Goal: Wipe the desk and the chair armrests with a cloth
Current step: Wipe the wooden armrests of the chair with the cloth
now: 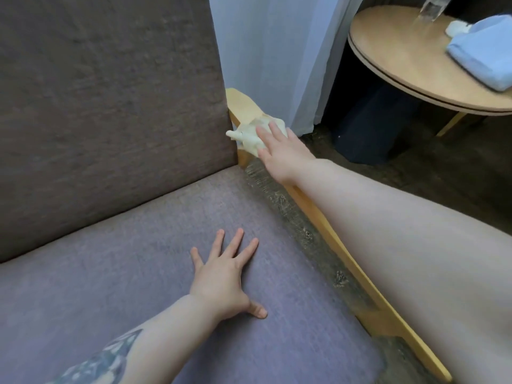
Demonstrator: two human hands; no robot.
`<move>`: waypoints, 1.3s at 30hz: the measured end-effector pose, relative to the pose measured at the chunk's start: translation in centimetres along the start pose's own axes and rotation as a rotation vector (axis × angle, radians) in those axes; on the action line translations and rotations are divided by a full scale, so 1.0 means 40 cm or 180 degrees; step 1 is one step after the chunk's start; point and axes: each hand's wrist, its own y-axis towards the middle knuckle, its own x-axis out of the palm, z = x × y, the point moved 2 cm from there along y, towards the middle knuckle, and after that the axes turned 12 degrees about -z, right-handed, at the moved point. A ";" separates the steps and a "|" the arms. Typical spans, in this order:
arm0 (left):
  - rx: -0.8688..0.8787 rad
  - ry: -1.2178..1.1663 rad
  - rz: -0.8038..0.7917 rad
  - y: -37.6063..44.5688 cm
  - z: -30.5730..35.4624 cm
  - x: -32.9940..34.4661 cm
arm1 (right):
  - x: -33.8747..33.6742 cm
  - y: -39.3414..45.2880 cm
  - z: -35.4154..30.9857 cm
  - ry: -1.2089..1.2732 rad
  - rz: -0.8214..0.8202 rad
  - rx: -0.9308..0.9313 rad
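- At the centre right of the head view, the right hand [279, 151] presses a crumpled pale cream cloth [253, 134] flat against the light wooden chair armrest [327, 231], near where that rail meets the brown upholstered backrest [110, 106]. The grip here is a flat palm with fingers spread over the cloth, pinning it rather than pinching it; a twisted tail of cloth sticks out to the left of the fingers.
- In the lower centre, the left hand [224, 278] lies splayed and empty on the purple-grey fabric seat cushion [110, 300], apparently bracing the lean forward.
- In the upper right, a round light wooden worktop [401, 51] carries a folded blue towel [482, 54] and the base of a clear glass object [430, 12]; a white curtain [277, 51] hangs behind the armrest.
- My judgement: this is the armrest-wiping step, at the rail's far end. To do it well, keep the palm flat and pressing down, and draw the cloth along the rail's whole length towards the lower right, so the stretch now under the forearm gets covered too.
- Gathering the loose tail under the fingers would probably stop it dragging against the backrest fabric.
- The rail's side edges look narrow; wrapping the cloth over them would likely clean more than the top face alone.
- The other armrest is out of view.
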 end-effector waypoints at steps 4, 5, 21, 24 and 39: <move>0.0067 0.0005 0.0059 0.004 -0.005 0.005 | 0.031 -0.079 0.027 0.0081 0.0306 -0.0197; 0.0083 0.0018 0.0062 0.004 -0.006 0.008 | 0.048 -0.130 0.048 0.0133 0.0375 -0.0244; 0.0376 0.0099 0.0524 -0.003 -0.036 0.050 | 0.086 -0.225 0.052 0.0008 0.0508 0.0199; 0.0353 0.0132 0.0574 -0.003 -0.036 0.055 | 0.054 -0.099 0.002 -0.0136 0.0476 0.0276; 0.0267 0.0199 0.0514 -0.006 -0.032 0.048 | 0.206 -0.596 0.181 0.0261 0.0095 -0.0020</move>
